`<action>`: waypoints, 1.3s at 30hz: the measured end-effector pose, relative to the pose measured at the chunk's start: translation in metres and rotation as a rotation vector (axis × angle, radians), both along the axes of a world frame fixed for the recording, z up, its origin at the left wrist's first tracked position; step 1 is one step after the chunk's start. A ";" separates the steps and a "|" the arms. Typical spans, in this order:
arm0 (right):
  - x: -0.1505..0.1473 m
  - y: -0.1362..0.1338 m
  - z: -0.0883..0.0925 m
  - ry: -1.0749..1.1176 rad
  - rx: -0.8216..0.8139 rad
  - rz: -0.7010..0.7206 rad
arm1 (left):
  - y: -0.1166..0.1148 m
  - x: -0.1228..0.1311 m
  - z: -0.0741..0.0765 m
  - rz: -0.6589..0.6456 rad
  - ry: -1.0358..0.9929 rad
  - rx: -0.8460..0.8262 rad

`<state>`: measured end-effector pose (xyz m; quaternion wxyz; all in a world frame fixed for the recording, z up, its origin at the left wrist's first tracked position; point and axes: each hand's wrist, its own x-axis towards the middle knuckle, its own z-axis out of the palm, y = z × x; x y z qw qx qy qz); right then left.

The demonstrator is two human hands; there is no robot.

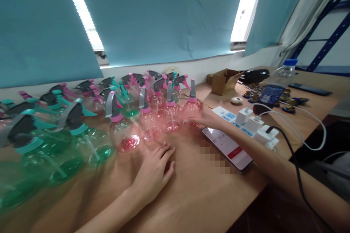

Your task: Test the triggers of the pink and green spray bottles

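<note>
My right hand [205,115] is wrapped around the right side of a clear pink spray bottle [191,108] with a grey and pink trigger head. The bottle stands upright at the right end of the front row, and its far side hides some of my fingers. My left hand [157,162] lies on the table, fingers loosely stretched and holding nothing. Just beyond it stand more pink bottles, among them one with a pink base [150,125] and another [124,136] farther left. Green spray bottles [93,147] with turquoise collars fill the left side.
Under my right forearm lies a phone [228,149] showing a timer. A power strip [225,114] with white chargers and cables sits beyond it. Farther right are a cardboard box [225,82], a large blue-capped bottle [273,87] and several gold-and-blue pieces [290,105]. Blue blinds hang behind.
</note>
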<state>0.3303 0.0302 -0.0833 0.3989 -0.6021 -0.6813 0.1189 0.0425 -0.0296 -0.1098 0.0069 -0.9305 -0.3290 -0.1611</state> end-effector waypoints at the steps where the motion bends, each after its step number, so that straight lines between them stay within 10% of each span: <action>1: -0.001 -0.007 0.003 0.001 -0.004 -0.012 | 0.000 0.000 0.000 0.002 0.000 -0.005; 5: -0.019 -0.054 0.008 -0.031 0.100 -0.131 | -0.001 0.001 0.000 0.008 -0.007 -0.028; 12: -0.075 -0.133 -0.020 -0.274 -0.014 0.242 | -0.003 0.002 0.000 0.023 -0.012 -0.077; 24: -0.114 -0.126 -0.029 -0.450 -0.103 0.391 | -0.043 -0.059 0.008 0.105 0.031 -0.164; 39: -0.253 -0.119 -0.028 -0.419 -0.039 0.767 | -0.120 -0.210 0.018 0.379 0.059 -0.171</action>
